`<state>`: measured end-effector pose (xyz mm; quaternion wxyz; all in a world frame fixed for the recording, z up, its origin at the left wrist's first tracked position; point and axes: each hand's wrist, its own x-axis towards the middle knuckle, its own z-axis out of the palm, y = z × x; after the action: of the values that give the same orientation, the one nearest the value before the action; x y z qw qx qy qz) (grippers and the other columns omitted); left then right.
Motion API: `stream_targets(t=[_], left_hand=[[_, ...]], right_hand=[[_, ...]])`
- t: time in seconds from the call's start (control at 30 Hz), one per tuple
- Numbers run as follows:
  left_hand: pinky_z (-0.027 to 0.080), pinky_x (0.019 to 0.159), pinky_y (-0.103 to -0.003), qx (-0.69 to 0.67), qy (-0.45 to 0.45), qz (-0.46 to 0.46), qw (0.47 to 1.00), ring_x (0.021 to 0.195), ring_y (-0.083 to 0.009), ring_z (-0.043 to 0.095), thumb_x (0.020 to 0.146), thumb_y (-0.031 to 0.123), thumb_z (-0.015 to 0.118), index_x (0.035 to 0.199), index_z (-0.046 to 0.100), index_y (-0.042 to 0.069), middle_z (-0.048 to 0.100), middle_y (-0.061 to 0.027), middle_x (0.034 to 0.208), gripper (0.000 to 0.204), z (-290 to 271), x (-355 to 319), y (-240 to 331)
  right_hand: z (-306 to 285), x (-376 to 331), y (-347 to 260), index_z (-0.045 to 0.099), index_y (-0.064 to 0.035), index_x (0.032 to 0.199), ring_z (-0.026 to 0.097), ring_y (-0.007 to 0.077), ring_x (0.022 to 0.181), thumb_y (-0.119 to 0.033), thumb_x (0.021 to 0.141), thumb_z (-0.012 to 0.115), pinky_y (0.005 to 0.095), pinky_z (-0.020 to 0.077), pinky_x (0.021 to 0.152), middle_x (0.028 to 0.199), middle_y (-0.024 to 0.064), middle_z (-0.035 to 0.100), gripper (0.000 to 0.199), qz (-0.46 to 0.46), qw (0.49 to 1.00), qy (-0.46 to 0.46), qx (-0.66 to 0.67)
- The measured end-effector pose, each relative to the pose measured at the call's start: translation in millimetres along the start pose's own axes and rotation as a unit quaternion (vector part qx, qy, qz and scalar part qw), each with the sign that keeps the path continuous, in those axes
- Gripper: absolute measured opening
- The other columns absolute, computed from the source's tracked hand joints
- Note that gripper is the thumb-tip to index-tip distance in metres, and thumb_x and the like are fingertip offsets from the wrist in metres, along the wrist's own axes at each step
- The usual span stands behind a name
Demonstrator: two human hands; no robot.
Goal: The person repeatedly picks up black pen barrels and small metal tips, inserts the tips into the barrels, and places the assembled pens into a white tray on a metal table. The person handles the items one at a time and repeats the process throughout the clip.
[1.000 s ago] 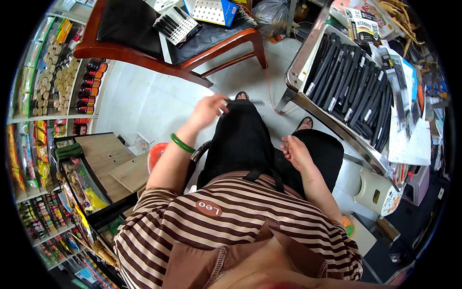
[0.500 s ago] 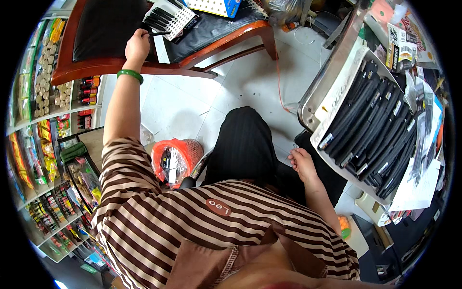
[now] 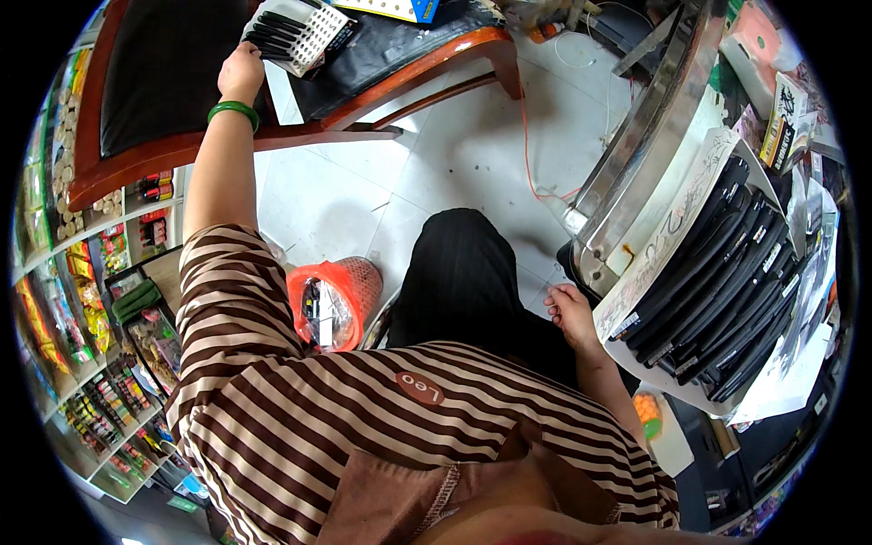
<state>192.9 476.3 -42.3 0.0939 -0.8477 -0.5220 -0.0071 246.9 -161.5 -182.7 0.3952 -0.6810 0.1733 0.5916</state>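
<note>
My left hand (image 3: pixel 241 73) is stretched out to the far left, a green bangle (image 3: pixel 233 112) on its wrist. Its fingers are closed at the end of a slim black stick, at the edge of a white perforated holder (image 3: pixel 306 41). Several more black sticks (image 3: pixel 275 30) lie in a row on that holder, which rests on the black seat (image 3: pixel 400 50) of a wooden chair. Beside my right thigh, my right hand (image 3: pixel 570 313) is curled with thumb and fingers together. Whatever it pinches, if anything, is too small to make out.
At right, a white open box (image 3: pixel 627 313) full of black slender sticks (image 3: pixel 718 282) stands by a metal-edged table (image 3: pixel 636 173). A red basket (image 3: pixel 366 286) with a plastic liner sits on the floor left of my knee. Packed goods shelves (image 3: pixel 91 363) line the left. A red cord (image 3: pixel 527 145) crosses the floor.
My left hand has moved slightly left and up, bringing the black stick from the holder's near side to its left edge. The view has shifted a little; my right hand stays much the same.
</note>
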Motion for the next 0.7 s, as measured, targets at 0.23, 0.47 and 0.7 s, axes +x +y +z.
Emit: stream_targets(t=[0.23, 0.47, 0.7], left_hand=[[0.045, 0.08, -0.04, -0.003, -0.009, 0.005, 1.0, 0.097, -0.0327, 0.056, 0.085, 0.027, 0.047, 0.104, 0.057, 0.013, 0.061, -0.0147, 0.1, 0.026, -3.2, 7.9, 6.7], [0.043, 0.083, -0.041, -0.03, 0.017, -0.023, 0.999, 0.1, -0.0349, 0.054, 0.084, 0.026, 0.049, 0.117, 0.046, 0.009, 0.058, -0.0193, 0.105, 0.037, 1.8, 11.7, 5.3], [0.043, 0.086, -0.04, -0.031, 0.052, -0.025, 0.998, 0.102, -0.0343, 0.054, 0.083, 0.021, 0.046, 0.117, 0.05, 0.007, 0.057, -0.0202, 0.107, 0.037, 12.4, 8.7, 1.0]], right_hand=[[-6.6, 2.8, 0.5, 0.054, -0.0077, 0.093, 0.045, 0.0053, 0.058, -0.017, 0.087, 0.05, 0.0166, 0.0349, 0.048, 0.074, 0.0001, 0.054, 0.012, 0.014, 0.999, -0.033, 0.009], [-13.8, 10.8, 8.6, 0.054, -0.0077, 0.093, 0.045, 0.0052, 0.058, -0.017, 0.086, 0.05, 0.0166, 0.0355, 0.047, 0.073, 0.0, 0.054, 0.012, 0.023, 0.998, -0.041, 0.035], [-4.1, 1.5, 2.2, 0.054, -0.0079, 0.093, 0.045, 0.0052, 0.058, -0.018, 0.087, 0.05, 0.0167, 0.0359, 0.048, 0.074, -0.0004, 0.054, 0.012, -0.019, 1.0, -0.002, 0.001]])
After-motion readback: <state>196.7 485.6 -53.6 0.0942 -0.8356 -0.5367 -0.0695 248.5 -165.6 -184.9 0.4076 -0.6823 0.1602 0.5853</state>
